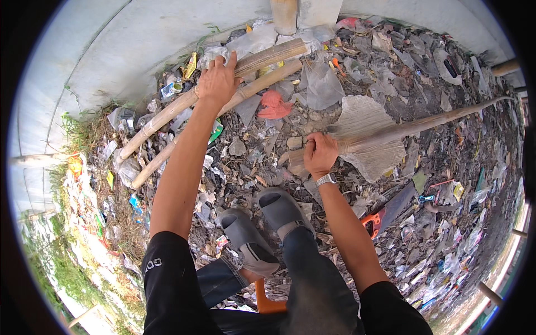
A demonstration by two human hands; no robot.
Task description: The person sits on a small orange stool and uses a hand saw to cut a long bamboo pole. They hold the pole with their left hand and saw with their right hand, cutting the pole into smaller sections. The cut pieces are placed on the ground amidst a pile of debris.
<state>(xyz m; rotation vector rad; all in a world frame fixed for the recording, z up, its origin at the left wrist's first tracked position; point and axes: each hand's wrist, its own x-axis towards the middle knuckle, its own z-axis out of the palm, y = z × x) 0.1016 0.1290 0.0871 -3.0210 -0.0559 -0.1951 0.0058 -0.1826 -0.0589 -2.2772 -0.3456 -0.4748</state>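
The left hand [218,81] lies flat, fingers spread, on top of the upper of two bamboo poles [167,114] in the upper left of the frame; it presses rather than grips, as far as can be seen. Both poles run side by side on a slant, from lower left up toward the top centre, where they end near a concrete post [285,14]. The left arm is stretched well forward to reach them.

The right hand [320,153] sits near the frame's centre, closed around the butt of a broom [368,137]. The broom's pale fan of bristles spreads just right of the hand, and its long stick [446,116] runs on toward the upper right. So the poles and broom angle away from each other, the poles left of the broom.

Below the hands, two grey sandals [262,226] stand on littered ground [424,67] of plastic scraps and dry leaves. A red rag [273,105] lies between the poles and the broom, and an orange-handled saw [385,215] lies right of the right forearm.
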